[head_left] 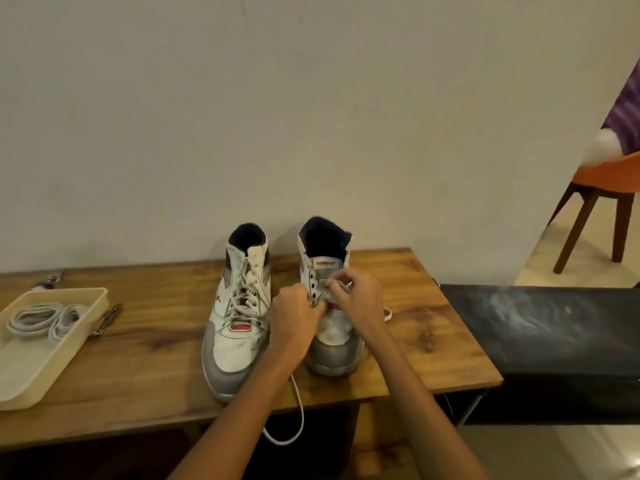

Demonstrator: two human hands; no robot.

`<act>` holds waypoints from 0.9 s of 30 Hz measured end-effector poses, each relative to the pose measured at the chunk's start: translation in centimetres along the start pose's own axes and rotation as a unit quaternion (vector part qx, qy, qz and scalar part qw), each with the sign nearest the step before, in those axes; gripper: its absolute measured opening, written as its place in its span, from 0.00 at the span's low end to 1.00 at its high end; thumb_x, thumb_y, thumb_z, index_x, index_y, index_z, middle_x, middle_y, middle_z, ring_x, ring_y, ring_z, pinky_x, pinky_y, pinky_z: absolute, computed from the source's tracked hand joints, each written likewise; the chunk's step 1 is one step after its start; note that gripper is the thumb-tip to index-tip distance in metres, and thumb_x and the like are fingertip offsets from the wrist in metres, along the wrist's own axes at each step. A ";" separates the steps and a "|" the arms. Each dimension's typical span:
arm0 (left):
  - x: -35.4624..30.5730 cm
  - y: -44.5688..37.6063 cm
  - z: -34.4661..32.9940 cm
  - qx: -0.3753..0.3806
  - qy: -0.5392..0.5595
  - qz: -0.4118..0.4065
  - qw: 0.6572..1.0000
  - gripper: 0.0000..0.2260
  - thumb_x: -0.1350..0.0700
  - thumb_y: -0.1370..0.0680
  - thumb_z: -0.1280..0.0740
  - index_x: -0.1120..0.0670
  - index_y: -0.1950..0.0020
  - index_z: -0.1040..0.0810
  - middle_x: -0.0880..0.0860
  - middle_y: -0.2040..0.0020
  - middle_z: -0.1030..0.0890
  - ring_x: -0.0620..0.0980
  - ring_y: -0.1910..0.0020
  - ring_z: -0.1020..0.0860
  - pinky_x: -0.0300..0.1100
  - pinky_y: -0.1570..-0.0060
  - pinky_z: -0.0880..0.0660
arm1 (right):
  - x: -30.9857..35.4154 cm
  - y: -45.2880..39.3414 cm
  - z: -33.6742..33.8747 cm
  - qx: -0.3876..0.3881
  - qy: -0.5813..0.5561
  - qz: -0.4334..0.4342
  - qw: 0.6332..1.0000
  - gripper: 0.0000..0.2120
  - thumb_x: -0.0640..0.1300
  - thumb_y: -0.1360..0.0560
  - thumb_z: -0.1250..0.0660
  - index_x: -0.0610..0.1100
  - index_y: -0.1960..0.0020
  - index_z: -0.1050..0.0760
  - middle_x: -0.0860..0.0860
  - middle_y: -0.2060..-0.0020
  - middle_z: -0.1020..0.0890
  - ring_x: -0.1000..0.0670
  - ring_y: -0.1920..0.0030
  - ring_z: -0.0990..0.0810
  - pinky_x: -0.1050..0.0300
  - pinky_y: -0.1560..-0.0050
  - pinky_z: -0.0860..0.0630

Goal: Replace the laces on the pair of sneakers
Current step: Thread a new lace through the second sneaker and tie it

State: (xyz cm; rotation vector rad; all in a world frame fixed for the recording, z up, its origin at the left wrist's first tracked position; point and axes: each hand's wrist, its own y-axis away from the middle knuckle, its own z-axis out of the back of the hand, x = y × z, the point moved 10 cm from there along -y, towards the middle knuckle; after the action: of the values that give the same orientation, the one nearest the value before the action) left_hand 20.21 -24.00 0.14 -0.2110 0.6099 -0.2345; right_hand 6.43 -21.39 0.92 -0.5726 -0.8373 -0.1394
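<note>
Two white and grey high-top sneakers stand toes toward me on the wooden table [138,358]. The left sneaker [239,313] is fully laced in white. The right sneaker [329,299] shows bare eyelets near its top. My left hand [298,313] pinches the lace at the eyelets on the right sneaker's left flap. My right hand [356,299] pinches the lace over its tongue. A white lace [298,403] runs down from under my left wrist and loops off the table's front edge. Another bit of lace [388,313] shows to the right of the shoe.
A cream tray [20,379] at the table's left holds coiled white laces [45,320]. A small metal tool [107,320] lies beside it, and keys [48,282] lie near the wall. A black surface [561,348] adjoins on the right. An orange chair [606,181] stands beyond.
</note>
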 end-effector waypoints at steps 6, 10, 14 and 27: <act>-0.2 -0.5 1.1 -0.027 0.054 -0.015 0.998 0.09 0.51 0.27 0.30 0.56 0.59 0.19 0.51 0.64 0.20 0.46 0.65 0.23 0.39 0.65 0.27 | 0.6 -0.1 -0.3 0.025 0.050 0.016 0.998 0.04 0.40 0.25 0.33 0.41 0.53 0.21 0.51 0.61 0.20 0.56 0.62 0.25 0.72 0.65 0.34; 0.0 -0.1 1.4 -0.033 0.103 -0.013 0.994 0.07 0.54 0.25 0.31 0.56 0.60 0.18 0.51 0.67 0.20 0.43 0.68 0.26 0.32 0.70 0.32 | 0.6 0.1 -1.0 0.037 0.091 0.011 0.995 0.04 0.40 0.25 0.34 0.41 0.52 0.21 0.49 0.57 0.19 0.55 0.59 0.25 0.72 0.64 0.35; 1.3 0.3 1.6 -0.052 0.153 0.029 0.986 0.08 0.55 0.25 0.32 0.56 0.61 0.16 0.51 0.66 0.18 0.44 0.67 0.25 0.33 0.71 0.38 | 1.0 0.9 -1.0 0.020 0.088 0.003 0.996 0.02 0.40 0.25 0.33 0.42 0.54 0.21 0.49 0.56 0.20 0.55 0.57 0.26 0.73 0.65 0.38; 2.9 0.4 0.8 -0.038 0.199 0.091 0.975 0.07 0.53 0.25 0.32 0.54 0.54 0.16 0.50 0.57 0.16 0.45 0.59 0.24 0.37 0.63 0.35 | 0.3 1.5 -1.1 -0.030 0.051 -0.020 0.998 0.02 0.42 0.26 0.32 0.44 0.55 0.20 0.52 0.56 0.19 0.55 0.55 0.26 0.68 0.62 0.36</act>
State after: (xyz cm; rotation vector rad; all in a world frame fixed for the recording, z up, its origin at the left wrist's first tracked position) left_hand 23.02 -24.35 -0.85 -0.1815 1.0324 -0.0749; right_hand 7.88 -20.71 -0.08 -0.6009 -0.7465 -0.2290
